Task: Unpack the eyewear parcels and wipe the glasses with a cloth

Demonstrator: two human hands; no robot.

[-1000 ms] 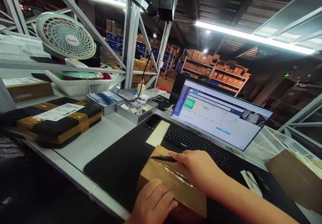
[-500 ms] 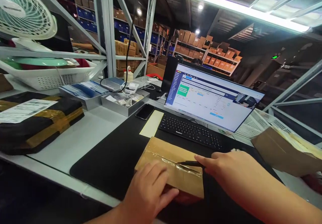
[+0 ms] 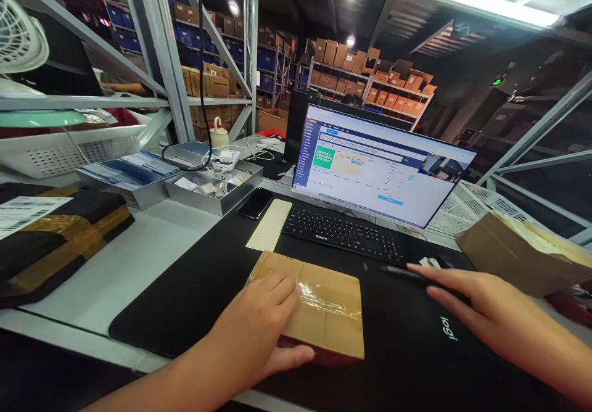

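Observation:
A small brown cardboard box [image 3: 330, 322], with shiny clear tape [image 3: 324, 301] along its top, sits on the black desk mat. My left hand [image 3: 263, 313] grips its left end, fingers curled over the top and thumb against the near side. To the right of the box, my right hand [image 3: 472, 295] holds a slim black utility knife [image 3: 402, 271] above the mat, apart from the box. The knife's tip points left and is blurred, and part of its handle is hidden by the fingers.
Behind the box are a keyboard [image 3: 342, 233], a monitor [image 3: 361, 165], a phone [image 3: 256, 203] and a pale yellow strip [image 3: 269, 224]. A taped black parcel [image 3: 69, 239] lies left. An open carton [image 3: 504, 255] stands right, near a small white item [image 3: 429, 263].
My right hand has drawn the knife off the taped top of the box, out to the right. My left hand stays on the box. The camera view has shifted somewhat.

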